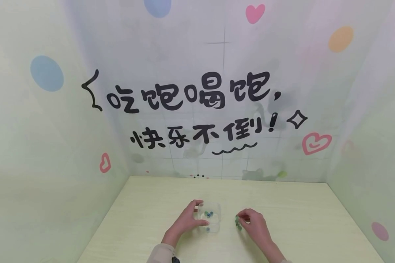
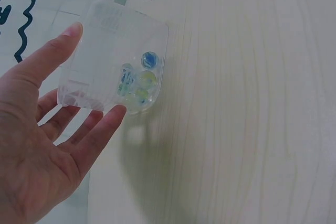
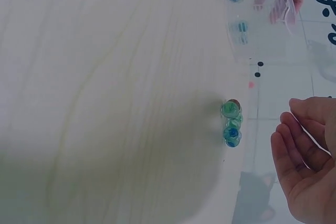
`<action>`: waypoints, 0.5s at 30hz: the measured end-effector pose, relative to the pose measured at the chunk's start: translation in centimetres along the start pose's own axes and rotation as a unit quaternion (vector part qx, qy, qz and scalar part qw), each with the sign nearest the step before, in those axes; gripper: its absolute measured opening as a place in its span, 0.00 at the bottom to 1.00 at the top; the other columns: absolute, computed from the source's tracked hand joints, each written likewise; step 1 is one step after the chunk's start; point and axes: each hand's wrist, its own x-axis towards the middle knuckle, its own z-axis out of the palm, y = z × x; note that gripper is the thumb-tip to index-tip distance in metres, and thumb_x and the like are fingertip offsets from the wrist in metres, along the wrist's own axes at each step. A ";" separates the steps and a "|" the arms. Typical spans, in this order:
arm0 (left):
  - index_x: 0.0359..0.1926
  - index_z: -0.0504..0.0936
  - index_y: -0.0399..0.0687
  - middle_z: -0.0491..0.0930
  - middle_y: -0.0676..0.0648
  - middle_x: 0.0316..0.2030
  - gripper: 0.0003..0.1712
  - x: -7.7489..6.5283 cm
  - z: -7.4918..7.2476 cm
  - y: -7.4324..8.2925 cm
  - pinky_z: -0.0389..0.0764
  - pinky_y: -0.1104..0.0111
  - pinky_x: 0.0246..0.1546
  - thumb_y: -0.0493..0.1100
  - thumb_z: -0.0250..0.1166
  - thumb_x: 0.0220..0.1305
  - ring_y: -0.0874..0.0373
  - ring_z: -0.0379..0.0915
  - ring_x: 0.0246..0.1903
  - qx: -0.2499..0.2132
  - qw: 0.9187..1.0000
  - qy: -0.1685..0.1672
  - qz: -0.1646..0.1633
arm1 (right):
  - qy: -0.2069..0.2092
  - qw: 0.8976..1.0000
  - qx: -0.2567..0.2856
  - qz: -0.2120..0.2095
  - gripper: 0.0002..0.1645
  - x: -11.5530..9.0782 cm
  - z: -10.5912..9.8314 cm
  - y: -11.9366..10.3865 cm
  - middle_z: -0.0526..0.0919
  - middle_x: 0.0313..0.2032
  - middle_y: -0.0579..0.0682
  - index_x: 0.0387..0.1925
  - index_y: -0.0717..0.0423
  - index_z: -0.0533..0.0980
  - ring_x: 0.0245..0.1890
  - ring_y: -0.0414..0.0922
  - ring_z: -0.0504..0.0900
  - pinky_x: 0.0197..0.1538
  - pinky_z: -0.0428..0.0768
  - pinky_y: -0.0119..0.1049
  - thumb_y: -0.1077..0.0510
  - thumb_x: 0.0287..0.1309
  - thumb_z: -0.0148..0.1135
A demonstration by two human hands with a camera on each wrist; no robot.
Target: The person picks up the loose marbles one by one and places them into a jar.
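The left hand (image 1: 185, 220) grips a clear container (image 2: 113, 32) from its 9 o'clock side as the head view shows it, thumb on one wall and spread fingers on another. Inside the container lie a few blue and green glass marbles (image 1: 209, 214), gathered at its bottom, some doubled by the plastic (so their count cannot be told). The container is over the pale counter (image 1: 135, 219); whether its base sits flat there cannot be told. At about 4 o'clock from it, just beside but apart, a loose cluster (image 3: 231, 123) of green and blue marbles stands bunched on the counter. The right hand (image 1: 255, 223) is at 3 o'clock from that cluster, very near it; in the right wrist view its fingers are close together and gently curved, the thumb near their tips, with a visible gap to the cluster and nothing pinched. A light sleeve (image 1: 160, 252) shows at 7 o'clock from the left hand. Toward 12 o'clock rises the back wall, carrying black lettering (image 1: 205, 127), with a pink outlined heart (image 1: 317, 143) at about 1 o'clock from the right hand.
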 end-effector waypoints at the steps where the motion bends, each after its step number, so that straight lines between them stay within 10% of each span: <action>1: 0.69 0.65 0.41 0.68 0.35 0.67 0.46 0.0 0.0 0.0 0.75 0.42 0.62 0.43 0.78 0.52 0.35 0.69 0.62 0.000 1.000 0.000 0.000 | -0.001 1.000 -0.002 -0.001 0.07 0.0 0.1 0.1 0.86 0.31 0.45 0.32 0.55 0.83 0.32 0.38 0.83 0.36 0.85 0.26 0.68 0.52 0.70; 15: 0.69 0.65 0.40 0.68 0.35 0.67 0.46 0.0 0.0 0.1 0.75 0.42 0.60 0.43 0.78 0.52 0.34 0.70 0.62 0.000 1.000 0.000 0.004 | -0.012 1.000 -0.002 0.014 0.08 -0.7 0.5 1.5 0.87 0.34 0.47 0.32 0.54 0.83 0.34 0.41 0.83 0.37 0.85 0.28 0.67 0.49 0.72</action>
